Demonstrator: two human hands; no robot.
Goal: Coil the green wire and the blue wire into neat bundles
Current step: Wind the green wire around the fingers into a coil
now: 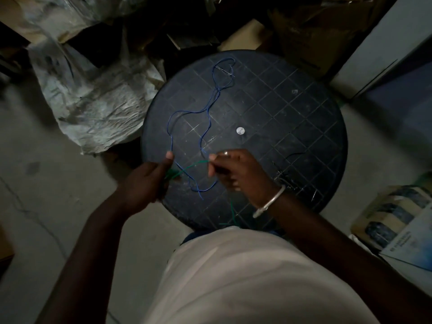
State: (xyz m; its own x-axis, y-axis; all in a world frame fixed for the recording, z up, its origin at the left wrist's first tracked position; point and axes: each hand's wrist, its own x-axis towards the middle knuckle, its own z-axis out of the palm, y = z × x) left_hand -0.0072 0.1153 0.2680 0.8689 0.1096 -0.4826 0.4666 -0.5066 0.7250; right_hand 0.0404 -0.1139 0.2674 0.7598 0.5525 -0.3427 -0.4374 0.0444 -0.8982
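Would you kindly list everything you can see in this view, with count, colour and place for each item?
table: one, black, round, grid-patterned, centre of view
blue wire: one, blue, loose loops on the table
green wire: one, green, stretched between both hands
cap: one, silvery, table's middle
sacks: several, pale, crumpled, left of the table
cardboard boxes: a few, brown, behind the table
printed box: one, blue and tan, lower right
bangle: one, silvery, right wrist
left hand: one, grips the green wire
right hand: one, pinches the green wire
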